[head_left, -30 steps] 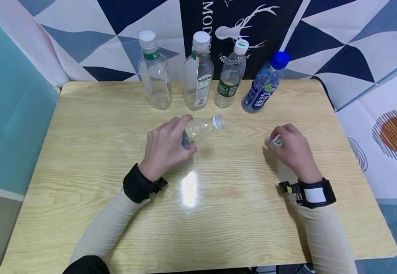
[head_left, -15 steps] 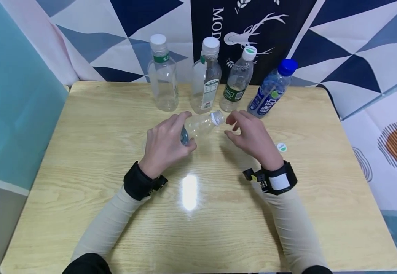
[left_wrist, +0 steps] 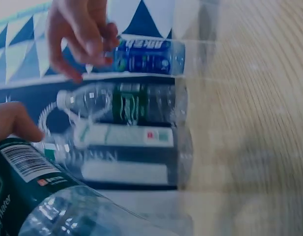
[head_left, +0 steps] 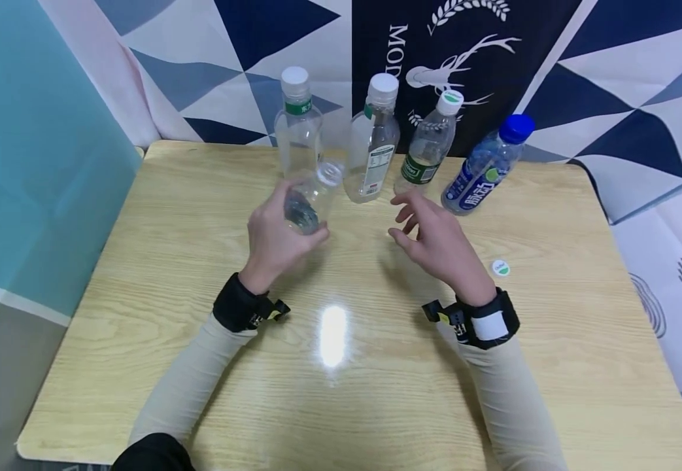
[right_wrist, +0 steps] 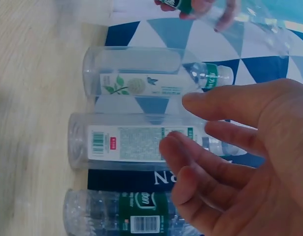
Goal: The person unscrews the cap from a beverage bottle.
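Note:
My left hand (head_left: 272,232) grips a clear plastic bottle (head_left: 319,191) round its body. In the left wrist view its green label (left_wrist: 28,164) shows a barcode. The bottle leans, its uncapped neck pointing up and to the right. My right hand (head_left: 435,242) hovers with loosely bent fingers, holding nothing, in front of the standing bottles. On the table to the right of that hand lies a white and green bottle cap (head_left: 500,267).
Along the table's back edge stand several capped bottles: a clear one (head_left: 297,140) at left, another with a white label (head_left: 378,167), one with a green label (head_left: 420,169), and a blue-capped one (head_left: 484,173). A patterned cloth (head_left: 199,85) hangs behind them.
My right hand put the bottle cap on the table and moved left, towards the bottles. My left hand has tipped the lying bottle up, its neck rising towards the back.

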Demonstrator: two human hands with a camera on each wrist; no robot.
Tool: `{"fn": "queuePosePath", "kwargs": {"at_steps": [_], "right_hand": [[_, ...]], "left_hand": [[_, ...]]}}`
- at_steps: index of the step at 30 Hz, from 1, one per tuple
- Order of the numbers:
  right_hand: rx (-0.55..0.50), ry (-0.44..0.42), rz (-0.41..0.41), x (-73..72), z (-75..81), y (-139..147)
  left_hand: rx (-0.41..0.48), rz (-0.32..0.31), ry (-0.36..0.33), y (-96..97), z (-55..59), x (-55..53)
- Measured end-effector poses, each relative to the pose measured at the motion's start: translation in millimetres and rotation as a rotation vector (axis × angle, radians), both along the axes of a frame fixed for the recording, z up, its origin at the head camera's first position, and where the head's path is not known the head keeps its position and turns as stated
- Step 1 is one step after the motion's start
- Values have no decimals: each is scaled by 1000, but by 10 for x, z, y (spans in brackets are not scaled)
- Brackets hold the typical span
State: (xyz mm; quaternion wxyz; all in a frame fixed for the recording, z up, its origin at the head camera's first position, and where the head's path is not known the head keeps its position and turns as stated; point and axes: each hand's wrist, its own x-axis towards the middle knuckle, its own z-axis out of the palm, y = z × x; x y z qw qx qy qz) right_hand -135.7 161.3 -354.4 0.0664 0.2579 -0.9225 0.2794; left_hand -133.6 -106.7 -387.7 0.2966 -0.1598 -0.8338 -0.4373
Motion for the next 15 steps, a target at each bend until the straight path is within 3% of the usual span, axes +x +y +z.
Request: {"fn": "queuePosePath", "kwargs": {"at_steps": [3,7,11,15], "right_hand": [[11,4,21,12,23,22],[25,-19,53,16,55,10],[65,-63,60,32,56,10],[93,-94,77,52,17,25]], "left_hand": [[235,-5,-31,-106,57,-37],[470,111,-128,-307,172,-158],[626,178,-165,-519,168,-442],[665,226,-175,-670,123,-697]]}}
